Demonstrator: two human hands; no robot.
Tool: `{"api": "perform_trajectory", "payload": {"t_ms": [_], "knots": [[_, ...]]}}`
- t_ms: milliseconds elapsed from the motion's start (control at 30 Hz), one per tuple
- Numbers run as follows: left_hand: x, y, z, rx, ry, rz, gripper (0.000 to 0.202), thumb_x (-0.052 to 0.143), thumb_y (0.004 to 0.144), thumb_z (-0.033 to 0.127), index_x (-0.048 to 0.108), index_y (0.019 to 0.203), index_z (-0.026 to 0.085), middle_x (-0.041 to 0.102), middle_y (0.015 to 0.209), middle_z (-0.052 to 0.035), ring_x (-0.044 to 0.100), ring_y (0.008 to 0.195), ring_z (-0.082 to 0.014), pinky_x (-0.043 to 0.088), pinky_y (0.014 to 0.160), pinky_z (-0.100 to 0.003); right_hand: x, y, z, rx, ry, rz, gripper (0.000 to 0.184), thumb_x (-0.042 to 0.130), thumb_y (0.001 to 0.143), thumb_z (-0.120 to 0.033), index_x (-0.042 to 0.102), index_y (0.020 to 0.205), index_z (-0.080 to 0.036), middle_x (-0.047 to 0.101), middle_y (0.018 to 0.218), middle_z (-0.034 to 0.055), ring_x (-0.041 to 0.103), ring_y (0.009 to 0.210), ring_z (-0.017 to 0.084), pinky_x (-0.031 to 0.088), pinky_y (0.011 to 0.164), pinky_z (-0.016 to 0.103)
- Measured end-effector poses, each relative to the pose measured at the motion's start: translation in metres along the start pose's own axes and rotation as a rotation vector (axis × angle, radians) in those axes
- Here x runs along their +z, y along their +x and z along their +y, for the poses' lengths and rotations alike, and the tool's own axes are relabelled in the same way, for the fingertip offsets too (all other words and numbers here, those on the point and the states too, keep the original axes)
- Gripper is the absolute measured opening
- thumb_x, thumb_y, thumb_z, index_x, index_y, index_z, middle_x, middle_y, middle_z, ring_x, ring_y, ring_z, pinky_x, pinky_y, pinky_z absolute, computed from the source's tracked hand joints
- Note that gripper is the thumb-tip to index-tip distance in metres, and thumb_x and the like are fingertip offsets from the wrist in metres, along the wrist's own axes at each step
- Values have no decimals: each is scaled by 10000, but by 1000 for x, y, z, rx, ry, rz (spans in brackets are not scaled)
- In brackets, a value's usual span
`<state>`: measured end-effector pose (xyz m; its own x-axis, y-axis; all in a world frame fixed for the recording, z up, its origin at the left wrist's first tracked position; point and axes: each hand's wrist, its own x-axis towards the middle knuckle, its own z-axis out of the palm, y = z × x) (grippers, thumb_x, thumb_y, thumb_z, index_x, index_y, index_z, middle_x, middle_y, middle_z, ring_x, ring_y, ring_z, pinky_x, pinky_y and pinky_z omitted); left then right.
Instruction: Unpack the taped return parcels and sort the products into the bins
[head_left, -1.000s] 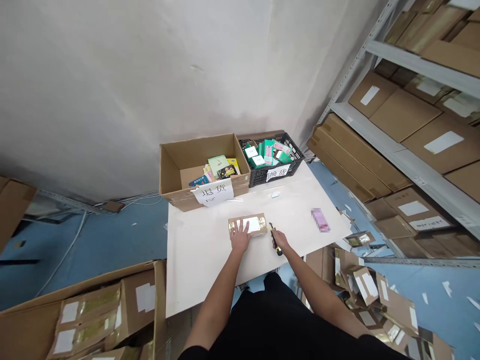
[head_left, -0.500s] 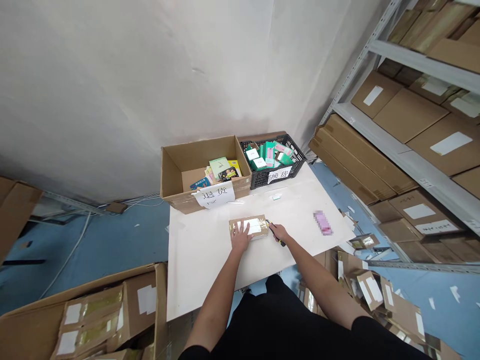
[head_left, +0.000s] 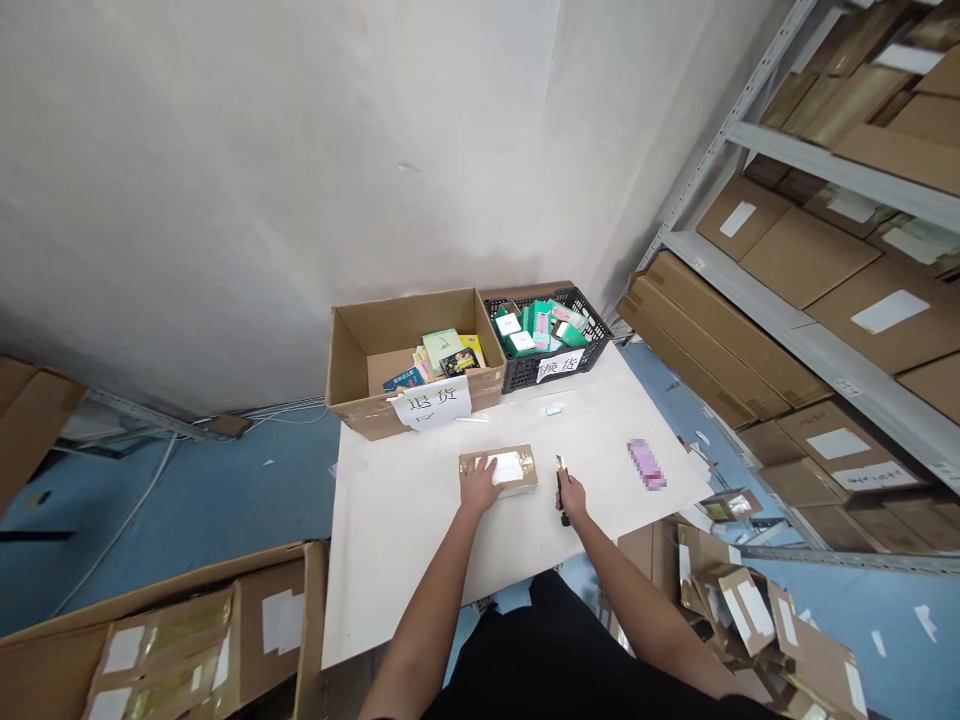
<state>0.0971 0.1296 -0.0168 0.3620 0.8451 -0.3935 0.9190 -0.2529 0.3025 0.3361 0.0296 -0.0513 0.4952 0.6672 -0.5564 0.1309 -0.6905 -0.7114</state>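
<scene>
A small flat cardboard parcel [head_left: 510,468] with a white label and shiny tape lies on the white table [head_left: 420,540]. My left hand [head_left: 478,486] rests flat on its left end, fingers spread. My right hand [head_left: 573,495] is closed round a black and yellow utility knife [head_left: 560,483], just right of the parcel and a little apart from it, tip pointing away from me.
At the table's back stand an open cardboard box [head_left: 360,350] with booklets and a black crate [head_left: 559,365] of green and white packs, both with paper signs. A pink blurred item [head_left: 645,465] lies right. Shelves of cartons [head_left: 810,240] are right; parcels litter the floor.
My right hand drew the knife back from the parcel's right end to a spot beside it. My left hand stayed on the parcel. The camera shifted slightly.
</scene>
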Motion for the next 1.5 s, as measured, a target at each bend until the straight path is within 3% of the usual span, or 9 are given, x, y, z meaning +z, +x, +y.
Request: {"api": "perform_trajectory", "payload": {"t_ms": [233,367,500,667,800,967,1167,1333,1500], "knots": [[-20,2,-19,-134,29,63,595,349,1057,408,358,1631,252,359,1701,-111,272,1572,-328,322,1223,-514,50,3,-26,28,-205,15,532,729,820,-697,532,1033,-251,734,938,82,752,795,247,540,615,293],[-2,-21,-2,-186,28,26,538,394,1031,338,513,1523,154,616,1414,-212,589,1287,-343,454,1083,-487,41,43,-75,-52,-470,55,540,637,909,-688,562,1172,-222,739,1133,164,724,1075,315,535,761,330],[10,-34,23,-59,-13,-62,390,432,999,279,720,1261,247,670,1322,-127,642,1186,-276,525,978,-395,15,80,-110,-207,-572,-38,438,670,941,-587,582,1158,-217,755,1096,145,720,1067,303,497,785,306],[-8,-5,45,35,60,29,716,542,897,146,418,1582,315,343,1702,-80,366,1524,-301,469,1107,-443,-14,72,-71,-212,-473,16,502,626,926,-679,576,1142,-228,752,1042,122,723,1007,289,484,746,300],[-10,22,54,230,164,-104,921,673,843,179,263,1641,385,106,1785,-27,77,1638,-317,301,1237,-515,-20,46,-14,-213,-442,-189,580,801,743,-715,589,988,-234,745,991,99,723,976,299,484,740,305],[19,14,79,-12,190,-88,950,661,845,268,201,1671,359,164,1771,-91,157,1604,-401,332,1176,-607,-34,70,-30,-221,-527,-158,637,858,682,-682,573,1033,-235,740,1030,106,718,998,318,479,718,308],[40,-6,140,-218,179,69,563,580,964,444,563,1487,235,552,1494,-196,454,1406,-408,382,1134,-590,-68,122,-82,-354,-461,-139,458,787,814,-611,557,969,-247,741,912,63,716,885,245,454,667,264],[50,-5,151,-179,107,97,567,527,1011,404,463,1563,292,327,1712,-101,253,1581,-342,401,1181,-523,-101,123,-42,-185,-202,-379,535,490,965,-727,525,747,-239,558,512,-35,564,454,149,421,511,247],[58,-3,142,-180,97,34,645,419,1052,494,304,1658,307,197,1763,-95,148,1624,-351,395,1191,-539,-114,118,-13,-159,-211,-480,603,489,955,-745,500,637,-232,522,428,-32,499,350,133,402,461,251]]}}
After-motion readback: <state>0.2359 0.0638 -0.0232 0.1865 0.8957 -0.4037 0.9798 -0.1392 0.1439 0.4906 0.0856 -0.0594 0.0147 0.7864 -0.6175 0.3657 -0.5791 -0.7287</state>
